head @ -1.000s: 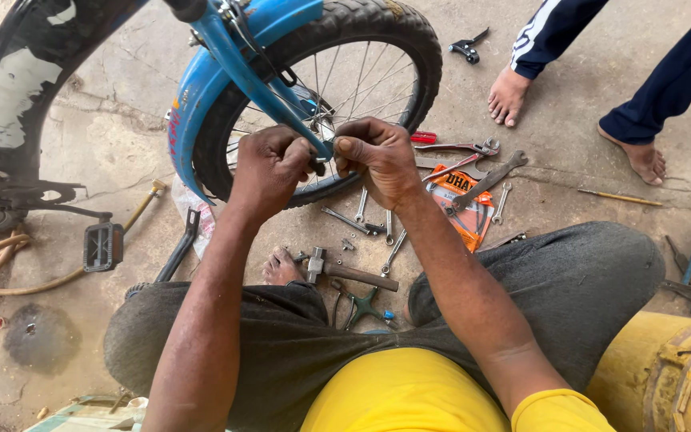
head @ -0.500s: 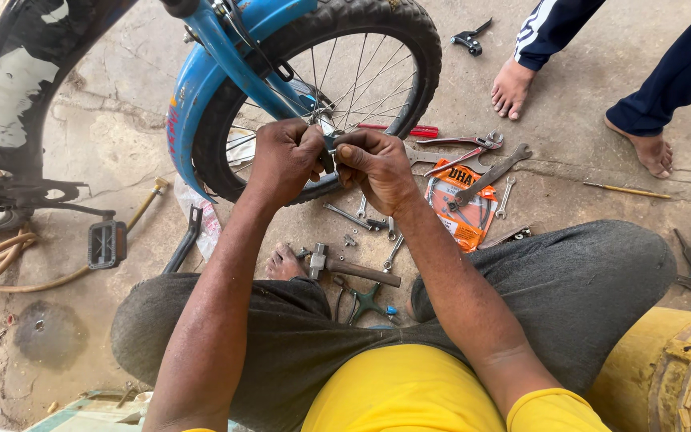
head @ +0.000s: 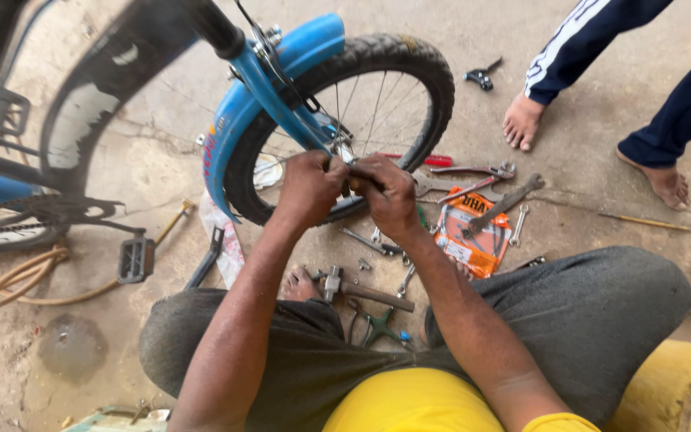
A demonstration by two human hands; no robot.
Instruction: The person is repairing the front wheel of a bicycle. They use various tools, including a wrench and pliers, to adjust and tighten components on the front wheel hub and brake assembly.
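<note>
Head view, 1 frame.

1. Our left hand (head: 309, 186): fingers curled tight, closed at the wheel hub (head: 344, 152) of the blue bicycle (head: 261, 88). Thumb and fingertips press toward the axle; what they pinch is hidden, so we cannot tell if a part or tool sits inside.

2. Our right hand (head: 387, 192): also closed, knuckles up, touching the left hand at the fingertips. Small metal piece seems to show between the 2 hands, too small to name.

3. Rear wheel (head: 409, 72): black tyre, thin spokes, blue mudguard (head: 233, 120) curving over it. Hub sits just above both hands, at the lower end of the blue frame stay.

4. Edges and room: tyre rim closes in above and to the right of our hands; mudguard hems the left. Our knees in dark trousers (head: 601, 312) bound the near side. Open concrete floor (head: 153, 160) lies left, past the pedal (head: 135, 259).

5. Floor clutter w/in reach, right of hands: pliers (head: 473, 170), spanner (head: 505, 204) lying across an orange packet (head: 477, 236), red-handled screwdriver (head: 429, 160). Between our knees: hammer (head: 365, 292), green cross wrench (head: 377, 326).

6. Another person's bare feet (head: 521, 120), well apart, top right.
</note>
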